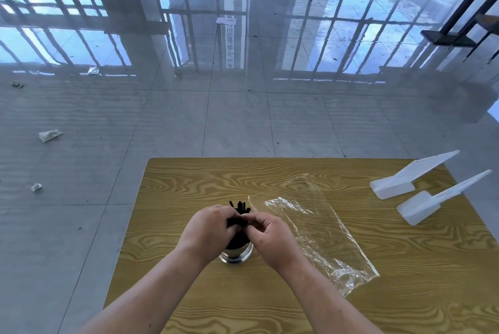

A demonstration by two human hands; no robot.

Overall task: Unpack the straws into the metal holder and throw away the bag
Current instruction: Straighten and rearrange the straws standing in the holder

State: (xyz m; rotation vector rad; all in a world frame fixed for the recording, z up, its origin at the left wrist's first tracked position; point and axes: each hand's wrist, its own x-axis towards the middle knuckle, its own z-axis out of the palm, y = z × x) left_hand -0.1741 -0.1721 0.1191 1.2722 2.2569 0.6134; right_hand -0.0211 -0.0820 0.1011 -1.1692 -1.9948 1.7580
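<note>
A: Start big. What carries it all?

B: A yellow wood-grain counter [270, 301] on a glossy grey tiled floor [189, 117]. To the right of the work lies the clear, crinkled plastic bag [318, 228], flat and looking empty, not yet thrown away. Two white plastic scoops [399, 182] sit well apart at the far right corner.

A: And the holder?

B: A small round shiny metal holder [236, 254] stands upright near the middle, with thin black straws [240, 207] in it, their tips fanning above the hands.

A: The hands?

B: Both meet right over the holder. The left hand [209, 231] is curled around the bundle of straws; the right hand [270, 233] has its fingers pinched together at the bundle, though exactly what it pinches is hidden.

A: What might go wrong?

B: I'd judge the holder light and top-heavy; a sideways tug on the straws could tip it and scatter them. The loose bag could also slide off the counter if brushed.
</note>
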